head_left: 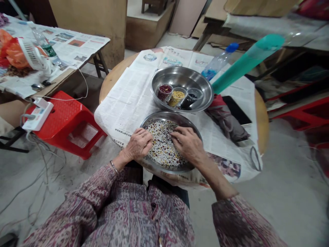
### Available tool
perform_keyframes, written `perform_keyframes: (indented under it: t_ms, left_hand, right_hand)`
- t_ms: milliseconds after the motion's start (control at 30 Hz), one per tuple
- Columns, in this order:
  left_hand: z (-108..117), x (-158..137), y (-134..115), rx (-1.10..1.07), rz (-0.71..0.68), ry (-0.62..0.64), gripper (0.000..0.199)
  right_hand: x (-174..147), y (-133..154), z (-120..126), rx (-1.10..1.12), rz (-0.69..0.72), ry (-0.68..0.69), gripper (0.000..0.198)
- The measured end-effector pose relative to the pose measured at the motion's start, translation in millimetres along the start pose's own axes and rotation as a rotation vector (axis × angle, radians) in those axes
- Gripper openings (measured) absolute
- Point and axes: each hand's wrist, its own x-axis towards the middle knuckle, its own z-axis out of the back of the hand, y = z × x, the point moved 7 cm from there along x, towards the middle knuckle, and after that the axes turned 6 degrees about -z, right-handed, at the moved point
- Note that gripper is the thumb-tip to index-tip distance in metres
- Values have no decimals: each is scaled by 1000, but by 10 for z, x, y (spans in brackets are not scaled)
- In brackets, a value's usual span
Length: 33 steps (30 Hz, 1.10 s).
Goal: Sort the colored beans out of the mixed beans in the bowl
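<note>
A steel bowl (pixel 199 132) near the table's front edge holds a spread of white grains mixed with dark red, yellow and black beans (pixel 164 142). My left hand (pixel 140 142) is curled closed at the bowl's left rim; whatever its fingers hold is hidden. Over the right part of the mix, my right hand (pixel 186 142) has its fingers bent down at the grains, thumb out of sight. Behind stands a larger steel basin (pixel 189 75) with three clear cups: red beans (pixel 165 90), yellow beans (pixel 177 96) and black beans (pixel 190 97).
Newspaper (pixel 123 99) covers the round table. Right of the basin are a blue-capped bottle (pixel 218 61), a long green tube (pixel 246 65), a crumpled cloth (pixel 226 120) and a dark tablet (pixel 236 109). A red stool (pixel 66 120) carrying a power strip (pixel 38 115) stands left.
</note>
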Motion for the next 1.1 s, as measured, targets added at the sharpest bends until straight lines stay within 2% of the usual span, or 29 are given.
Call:
perform_keyframes:
  t_ms: [67,133,300,400,600,700,767,867,933,1033,1100]
  left_hand:
    - [-12,-2,4,5,8,19,19]
    - [-24,-3,7,6,11,33,19]
    - [-12,3,0,3,-12,-4,18]
    - [14,9,-10,-6,-27,-45,19]
    - [34,9,-20,-15,-54,-82,18]
    - [44,12,-22,-10,-45,-86,20]
    - [62,12,-21,-12,-27,-101,19]
    - [105,4,-23,-45,-15,-157,15]
    - [123,-1,-27,-70,-18,-183,14]
    - [116,0,-28,-80,-19,-173,13]
    - [109,3,-26,-78,-16,-159,12]
  right_hand:
    - [-116,-118,57,-37,-38,6,17]
    - [-264,-80,106,-27,-60,35,17]
    - [-418,435,32,212,-4,164,25]
    - [-255,556,-98,249,25,196,30]
    - [200,123,-96,122,-150,8,34]
    - [298,141,-116,39,-193,-9,30]
    - [315,332,-174,38,-116,19,34]
    - [248,705,-247,107,111,75,36]
    - [147,853,-237,151,243,109,31]
    - [-17,797,-142,139,328,148,19]
    - [-81,585,-55,79,279,139,14]
